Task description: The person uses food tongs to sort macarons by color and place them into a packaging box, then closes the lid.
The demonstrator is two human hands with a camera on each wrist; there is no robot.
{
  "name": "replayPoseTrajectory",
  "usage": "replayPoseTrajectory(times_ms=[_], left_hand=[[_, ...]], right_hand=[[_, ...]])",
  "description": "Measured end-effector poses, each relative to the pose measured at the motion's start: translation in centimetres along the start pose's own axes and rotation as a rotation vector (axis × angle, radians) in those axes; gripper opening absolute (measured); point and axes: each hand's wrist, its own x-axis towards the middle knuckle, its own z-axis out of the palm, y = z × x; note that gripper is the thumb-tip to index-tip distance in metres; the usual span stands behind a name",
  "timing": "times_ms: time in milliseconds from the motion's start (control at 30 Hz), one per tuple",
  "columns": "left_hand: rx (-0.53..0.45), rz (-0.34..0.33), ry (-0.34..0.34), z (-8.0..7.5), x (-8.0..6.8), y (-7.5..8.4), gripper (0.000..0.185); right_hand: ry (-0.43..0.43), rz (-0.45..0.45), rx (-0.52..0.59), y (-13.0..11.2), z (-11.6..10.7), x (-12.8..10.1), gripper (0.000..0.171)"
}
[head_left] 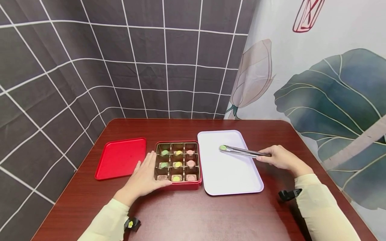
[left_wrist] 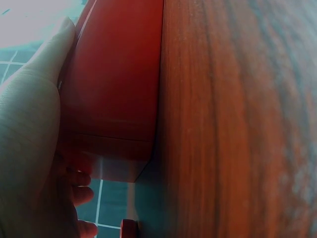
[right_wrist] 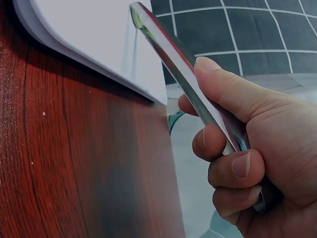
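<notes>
In my right hand (head_left: 278,157) I grip metal tongs (head_left: 245,152), fingers curled round the handle. Their tips pinch a small green sweet (head_left: 223,147) over the upper part of the white tray (head_left: 229,177). My left hand (head_left: 144,177) rests against the red box (head_left: 187,186), straight fingers along its left side and thumb along the front edge. Nine compartments divide the box: green sweets (head_left: 164,165) on the left, yellow ones (head_left: 178,164) in the middle, pink ones (head_left: 191,163) on the right. In the front left compartment only a wrapper cup (head_left: 162,178) shows.
A red lid (head_left: 122,159) lies flat on the wooden table (head_left: 205,217), left of the box. The white tray stands right beside the box. A dark gridded curtain (head_left: 150,67) hangs behind the table, with a flower-patterned one (head_left: 316,83) at the right.
</notes>
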Motion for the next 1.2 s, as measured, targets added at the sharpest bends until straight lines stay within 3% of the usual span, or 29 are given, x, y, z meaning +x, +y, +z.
replayPoseTrajectory(times_ms=[1200], left_hand=[[0.007,0.023,0.007,-0.14,-0.1,-0.57,0.125]], right_hand=[[0.017,0.008,0.013,-0.41,-0.29,-0.52,0.029]])
